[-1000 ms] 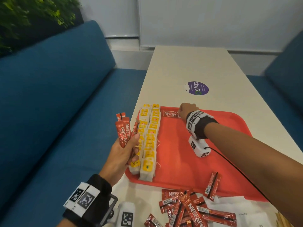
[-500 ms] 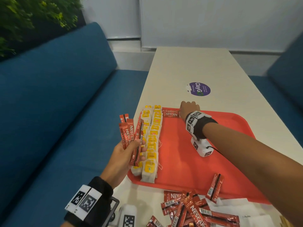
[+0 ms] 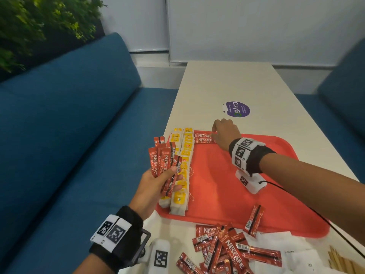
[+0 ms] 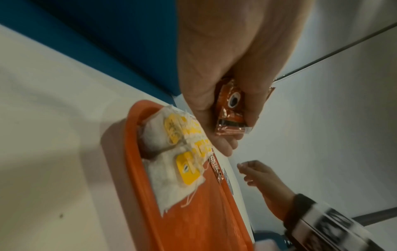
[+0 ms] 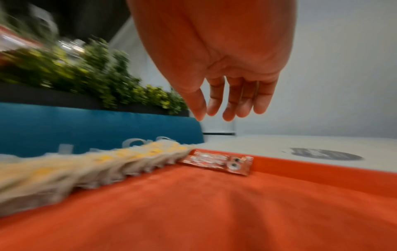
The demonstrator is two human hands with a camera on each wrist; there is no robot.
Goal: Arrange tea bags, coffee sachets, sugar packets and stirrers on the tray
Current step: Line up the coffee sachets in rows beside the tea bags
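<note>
My left hand [image 3: 167, 180] hovers over the red tray's [image 3: 266, 204] left rim and grips a fan of several red coffee sachets [image 3: 161, 163]. The left wrist view shows them pinched between thumb and fingers [image 4: 229, 108]. Two rows of yellow-tagged tea bags [image 3: 183, 171] run along the tray's left side. Two coffee sachets [image 3: 204, 137] lie side by side at the tray's far edge, against the tea bags. My right hand [image 3: 216, 131] is just above their right end. In the right wrist view its fingers [image 5: 227, 108] hang relaxed and hold nothing, clear of the two sachets [image 5: 217, 163].
A heap of loose coffee sachets [image 3: 227, 248] lies on the table in front of the tray, and one sachet [image 3: 254, 220] rests on the tray's near rim. White packets [image 3: 286, 254] and wooden stirrers [image 3: 341, 262] are at bottom right. Blue sofas flank the table.
A second sachet now lies beside the first at the tray's far edge. My right hand has let it go and lifted slightly. My left hand still holds its sachets.
</note>
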